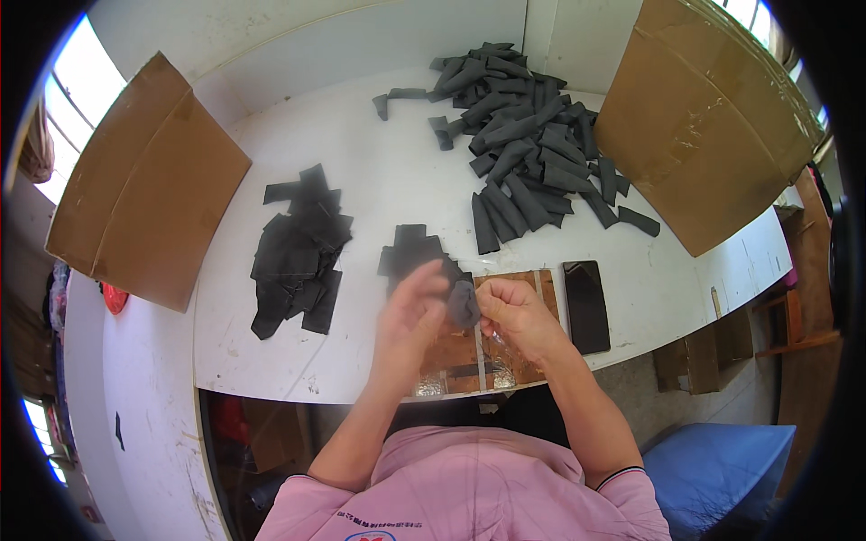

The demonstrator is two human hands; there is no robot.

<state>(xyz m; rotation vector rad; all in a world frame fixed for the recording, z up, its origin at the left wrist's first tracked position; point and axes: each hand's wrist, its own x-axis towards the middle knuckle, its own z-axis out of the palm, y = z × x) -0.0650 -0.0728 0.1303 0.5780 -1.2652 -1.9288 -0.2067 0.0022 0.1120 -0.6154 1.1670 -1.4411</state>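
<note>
My right hand (pixel 520 316) is closed, its thumb and fingers pinching the edge of a small dark grey cloth piece (pixel 464 305). Just left of that piece is my left hand (pixel 413 316), slightly blurred, with its fingers stretched out and apart and nothing visibly held in them. Partly behind the left hand lies a small stack of flat black cloth pieces (pixel 412 242). A brown board (pixel 519 356) with clear tape over it lies under and in front of my hands.
Another heap of flat black pieces (pixel 302 252) lies left on the white table (pixel 361 180). A large pile of dark grey rolled tubes (pixel 532 135) sits at the back right. Cardboard panels (pixel 149 180) stand at both sides. A black phone (pixel 586 307) lies right of the board.
</note>
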